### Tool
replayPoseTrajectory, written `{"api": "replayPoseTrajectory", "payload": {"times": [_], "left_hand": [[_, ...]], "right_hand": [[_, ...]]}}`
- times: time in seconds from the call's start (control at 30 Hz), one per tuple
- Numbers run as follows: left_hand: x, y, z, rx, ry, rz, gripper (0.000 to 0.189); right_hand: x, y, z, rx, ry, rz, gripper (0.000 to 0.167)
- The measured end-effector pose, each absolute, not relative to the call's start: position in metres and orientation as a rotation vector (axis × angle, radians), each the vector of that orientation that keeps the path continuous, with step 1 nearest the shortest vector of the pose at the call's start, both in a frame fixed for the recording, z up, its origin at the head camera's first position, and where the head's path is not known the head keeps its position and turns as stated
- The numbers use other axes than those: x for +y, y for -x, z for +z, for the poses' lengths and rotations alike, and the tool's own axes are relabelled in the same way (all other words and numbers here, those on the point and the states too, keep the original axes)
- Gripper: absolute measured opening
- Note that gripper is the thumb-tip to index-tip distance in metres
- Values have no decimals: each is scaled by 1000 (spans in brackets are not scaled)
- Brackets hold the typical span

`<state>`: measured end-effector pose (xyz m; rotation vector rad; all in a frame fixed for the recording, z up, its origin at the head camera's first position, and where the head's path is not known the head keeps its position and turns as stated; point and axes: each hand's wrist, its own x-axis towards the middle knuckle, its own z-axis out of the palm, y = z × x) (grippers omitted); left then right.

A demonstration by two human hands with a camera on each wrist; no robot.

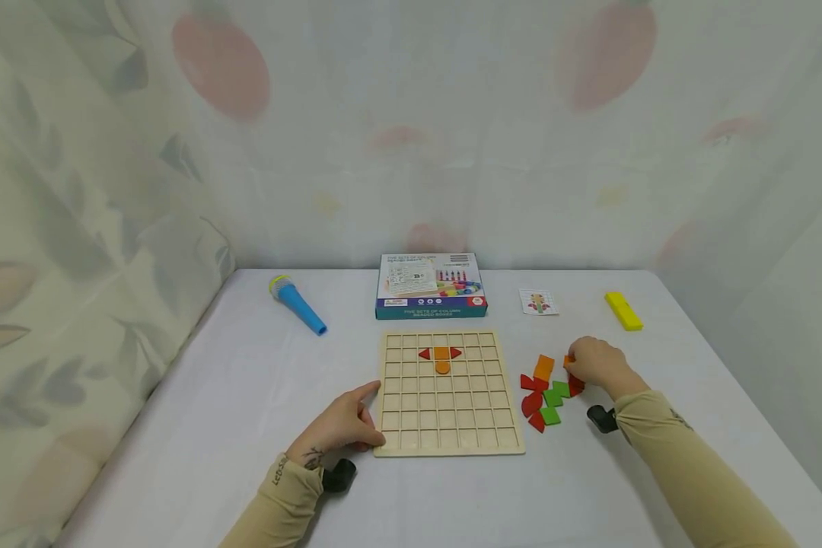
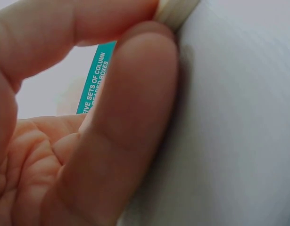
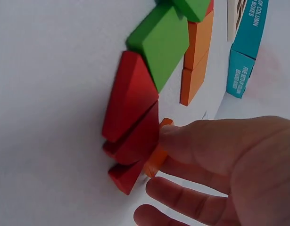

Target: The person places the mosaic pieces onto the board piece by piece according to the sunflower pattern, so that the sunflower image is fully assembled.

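Observation:
On the table lies a wooden grid board (image 1: 428, 420). Near its top sit an orange square (image 1: 441, 353), an orange rounded piece (image 1: 442, 367) and red triangles (image 1: 424, 354) on either side of the square. My left hand (image 1: 339, 423) touches the board's left edge, with the thumb by its lower left corner and the index finger stretched out farther up. My right hand (image 1: 599, 364) pinches an orange piece (image 3: 156, 159) between thumb and fingers, close beside several red pieces (image 3: 130, 99). Green diamonds (image 3: 166, 44) and more orange pieces (image 3: 195, 80) lie near; the fingers partly cover the pinched piece.
Behind the board stands a flat box (image 1: 430, 286) with a paper on top. A toy microphone (image 1: 297, 304) lies at the back left. At the back right are a small picture card (image 1: 539, 302) and a yellow block (image 1: 623, 311). Curtains (image 1: 425, 137) surround the table.

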<state>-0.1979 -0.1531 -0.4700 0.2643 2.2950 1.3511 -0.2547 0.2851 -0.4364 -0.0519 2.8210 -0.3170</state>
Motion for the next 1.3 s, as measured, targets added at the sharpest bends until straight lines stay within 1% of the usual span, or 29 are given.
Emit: {"api": "replayPoseTrajectory", "payload": {"times": [0.27,0.4,0.57,0.7,0.83,1.03,1.17,1.3], "left_hand": [[-152,198,-470,2302,-255,1343,99],[-152,198,-470,2300,-254,1346,99],[-152,197,-470,2305,-253,1346,99],[-152,197,-469,2299,-259,1355,99],[-153,198,-470,2291,-282,1361,99],[-155,197,-471,2286,-296,1370,98],[-154,196,-470,2287,-286,1372,98],[-153,196,-469,2286,-284,1371,98]], "right_hand": [[278,256,-435,2847,88,-343,11],[269,257,-428,2919,151,-310,7],[239,263,-412,3078,327,-273,9],[202,266,-398,3124,458,-360,13],[162,269,-392,3094,615,-456,13],[111,270,-401,3019,827,-450,9],[89,272,-413,2970,854,-371,7],[77,274,-423,2943,855,-285,8]]}}
